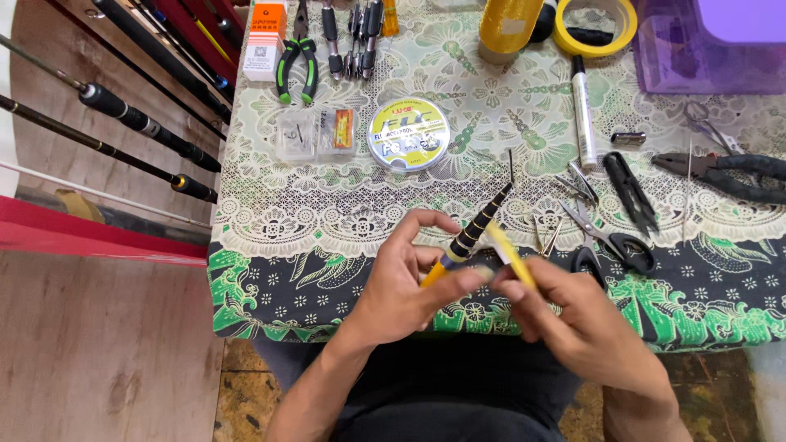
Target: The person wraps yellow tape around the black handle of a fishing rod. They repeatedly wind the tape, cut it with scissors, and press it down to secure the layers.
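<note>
Between thumb and fingertips of the left hand: a slim black-and-yellow rod piece, gold-banded, pinched near its yellow lower end, thin dark tip angled up and away over the tablecloth. Fingers curled around it, not released. Just beside, touching at the pinch: right hand, closed on a yellow strip crossing the rod piece close to the left thumb; whether stuck to the rod or only laid against it, cannot tell.

Further out, near the right hand: black-handled scissors, small black snips, dark pliers, a white marker. Ahead: flat round spool of fishing line, small clear packets, green-handled pliers, yellow tape roll at the far edge. Off to the left, well apart: dark fishing rods leaning past the table side.

Likely trouble from here: strip slipping or creasing, since both grips sit close together on a narrow round shaft; thin tip swinging down into the cloth if the left pinch rolls; scissors, lying open just beyond the right knuckles, snagged by a wide hand movement.
</note>
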